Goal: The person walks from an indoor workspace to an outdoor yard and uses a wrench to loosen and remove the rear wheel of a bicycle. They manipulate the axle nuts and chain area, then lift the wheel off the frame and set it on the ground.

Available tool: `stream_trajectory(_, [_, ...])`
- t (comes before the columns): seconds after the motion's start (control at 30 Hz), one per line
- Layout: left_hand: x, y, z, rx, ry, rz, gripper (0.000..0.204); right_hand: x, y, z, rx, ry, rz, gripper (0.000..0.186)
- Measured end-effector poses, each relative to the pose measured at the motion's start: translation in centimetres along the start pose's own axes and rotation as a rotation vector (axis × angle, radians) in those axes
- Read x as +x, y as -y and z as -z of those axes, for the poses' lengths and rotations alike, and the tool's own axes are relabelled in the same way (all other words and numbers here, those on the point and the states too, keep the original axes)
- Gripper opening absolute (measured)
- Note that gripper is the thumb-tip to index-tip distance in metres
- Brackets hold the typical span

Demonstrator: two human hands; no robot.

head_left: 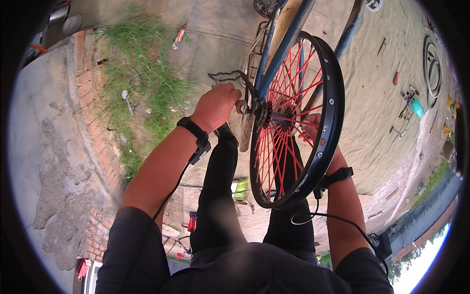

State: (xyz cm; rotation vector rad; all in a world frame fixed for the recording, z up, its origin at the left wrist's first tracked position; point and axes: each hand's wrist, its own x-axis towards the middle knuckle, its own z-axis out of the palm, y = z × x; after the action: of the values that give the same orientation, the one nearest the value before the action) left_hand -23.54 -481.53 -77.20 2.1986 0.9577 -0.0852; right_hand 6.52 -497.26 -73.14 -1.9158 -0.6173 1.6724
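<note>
A bicycle wheel with a black rim [327, 78] and red spokes [274, 161] sits at the lower end of blue frame tubes [284, 54]. Its hub carries a dark sprocket [263, 113]. A dark chain [230, 77] dangles beside the frame. My left hand [218, 105] is curled closed just left of the hub, by a rusty round fitting [241, 106] at the axle end; what its fingertips grip is hidden. My right hand [309, 128] reaches behind the wheel, fingers bent among the spokes, partly covered by them and the rim; what they hold is unclear.
Grass [132, 63] and a brick edge [85, 88] lie left. A tan sheet [377, 147] at right bears a turquoise canister [416, 107], a red-handled tool [395, 77], scattered tools and coiled tyres [431, 54]. A green brush [241, 188] lies behind my legs.
</note>
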Motion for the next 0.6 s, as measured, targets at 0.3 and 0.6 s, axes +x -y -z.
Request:
stream_trajectory(0.3, [0.3, -1.3, -1.8, -0.093, -0.200, 0.081, 0.012, 0.3, -1.2, 0.2, -0.013, -0.027, 0.011, 0.012])
stream_trajectory(0.6, [-1.4, -2.6, -4.5, -0.221, -0.242, 0.212, 0.017, 0.3, -0.8, 0.4, 0.018, 0.035, 0.044, 0.014])
